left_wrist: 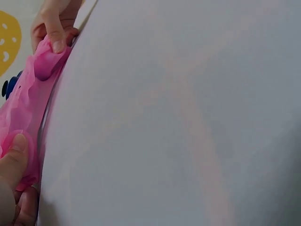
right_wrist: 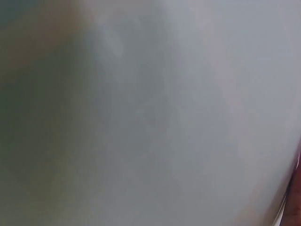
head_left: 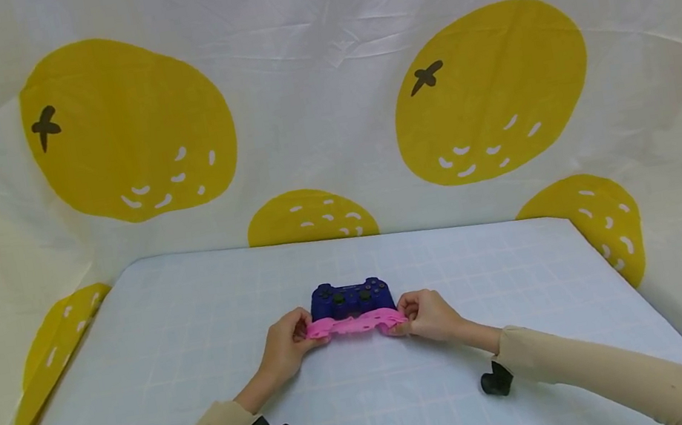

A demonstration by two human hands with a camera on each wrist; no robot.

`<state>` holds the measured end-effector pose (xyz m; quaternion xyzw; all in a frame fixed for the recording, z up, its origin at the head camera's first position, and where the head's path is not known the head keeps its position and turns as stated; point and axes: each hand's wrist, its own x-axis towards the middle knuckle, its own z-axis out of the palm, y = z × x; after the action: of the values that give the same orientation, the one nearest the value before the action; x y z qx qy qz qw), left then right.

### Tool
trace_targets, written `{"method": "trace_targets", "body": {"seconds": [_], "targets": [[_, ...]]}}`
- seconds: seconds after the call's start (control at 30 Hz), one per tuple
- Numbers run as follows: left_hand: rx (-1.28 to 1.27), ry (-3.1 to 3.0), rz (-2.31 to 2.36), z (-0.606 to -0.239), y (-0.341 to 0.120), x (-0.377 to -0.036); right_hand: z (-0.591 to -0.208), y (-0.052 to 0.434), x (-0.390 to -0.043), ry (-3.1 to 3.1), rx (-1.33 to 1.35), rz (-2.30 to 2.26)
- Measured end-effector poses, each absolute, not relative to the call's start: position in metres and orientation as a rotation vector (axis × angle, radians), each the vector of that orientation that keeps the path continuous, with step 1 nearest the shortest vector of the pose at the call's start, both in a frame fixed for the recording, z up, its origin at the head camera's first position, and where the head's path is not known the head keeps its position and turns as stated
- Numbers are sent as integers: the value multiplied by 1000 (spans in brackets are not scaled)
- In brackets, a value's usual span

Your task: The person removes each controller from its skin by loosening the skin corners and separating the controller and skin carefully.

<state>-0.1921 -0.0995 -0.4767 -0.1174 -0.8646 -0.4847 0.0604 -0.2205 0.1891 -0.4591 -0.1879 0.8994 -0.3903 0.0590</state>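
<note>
Your left hand (head_left: 285, 344) pinches the left end of the pink silicone cover (head_left: 356, 325), fingers curled round it, and your right hand (head_left: 429, 314) pinches the right end the same way, so the cover hangs stretched between the 2 hands in the lower centre of the head view. Just behind it, toward the upper part of the frame, the blue game controller (head_left: 351, 297) lies on the table (head_left: 165, 332); the cover's far edge overlaps the controller's near edge, though you cannot tell whether they touch.

In the left wrist view the cover (left_wrist: 26, 101) runs down the left edge of the frame, with 1 thumb (left_wrist: 13, 160) pressed on it at lower left and the other hand's fingers (left_wrist: 54, 28) clamped on it at the top; a sliver of the controller (left_wrist: 8, 86) shows at the left edge. The right wrist view is a blur of pale table surface.

Bare table lies to the left, to the right and on the near side of your hands. The table's far edge meets the lemon-print cloth (head_left: 321, 95), which also closes in both sides.
</note>
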Motion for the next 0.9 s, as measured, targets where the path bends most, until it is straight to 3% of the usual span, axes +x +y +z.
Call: {"method": "trace_targets", "body": {"seconds": [0.9], "targets": [[-356, -2633, -1434, -478, -103, -187, -463, 189, -220, 2795, -704, -1193]]}}
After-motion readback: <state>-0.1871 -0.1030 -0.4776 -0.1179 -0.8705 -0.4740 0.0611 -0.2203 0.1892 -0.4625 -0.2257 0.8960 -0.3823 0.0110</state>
